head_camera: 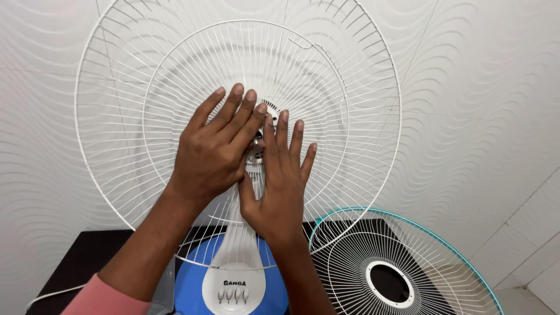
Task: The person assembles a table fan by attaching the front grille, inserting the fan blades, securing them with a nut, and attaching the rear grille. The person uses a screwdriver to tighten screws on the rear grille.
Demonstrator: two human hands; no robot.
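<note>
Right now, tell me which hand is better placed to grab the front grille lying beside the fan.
Right. The right hand is on the side of the teal-rimmed grille, which lies lower right; the left hand would have to cross over it.

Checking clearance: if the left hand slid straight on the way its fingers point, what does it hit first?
The left hand lies flat on the white rear fan guard, fingers pointing up and right. Straight on, it would probably meet the metal motor hub at its fingertips first, beside the right hand. Depth is unclear.

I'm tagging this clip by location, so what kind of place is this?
Probably a room in a home, not a workshop: a white patterned wall, a dark table, and a household fan with its rear guard under both hands, and a loose teal-rimmed guard beside it.
</note>
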